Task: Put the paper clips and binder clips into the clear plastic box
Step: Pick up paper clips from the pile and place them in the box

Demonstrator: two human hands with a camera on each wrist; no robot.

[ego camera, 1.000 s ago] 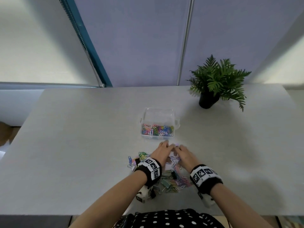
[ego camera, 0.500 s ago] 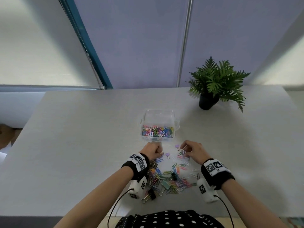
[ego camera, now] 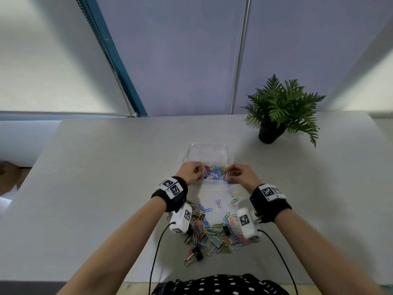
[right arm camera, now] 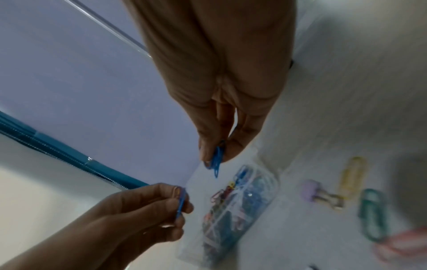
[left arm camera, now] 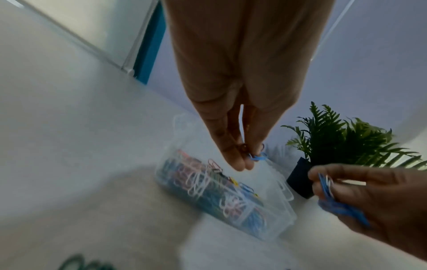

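Observation:
The clear plastic box (ego camera: 208, 152) stands mid-table with several coloured paper clips (ego camera: 213, 172) inside. Both hands hover over its near edge. My left hand (ego camera: 201, 172) pinches a few paper clips, one of them blue (left arm camera: 257, 157), between thumb and fingers. My right hand (ego camera: 228, 175) pinches a small bunch of blue paper clips (right arm camera: 216, 162). A loose pile of paper clips and binder clips (ego camera: 214, 233) lies on the table under my wrists. A black binder clip (ego camera: 194, 253) sits at its near edge and a purple binder clip (ego camera: 217, 202) further up.
A potted fern (ego camera: 280, 111) stands at the back right of the grey table (ego camera: 95, 177). Cables hang from both wrist cameras down to the table's near edge. A wall with blinds rises behind the table.
Both hands lifted off the scattered clips and moved forward to the box's near edge, each now pinching paper clips.

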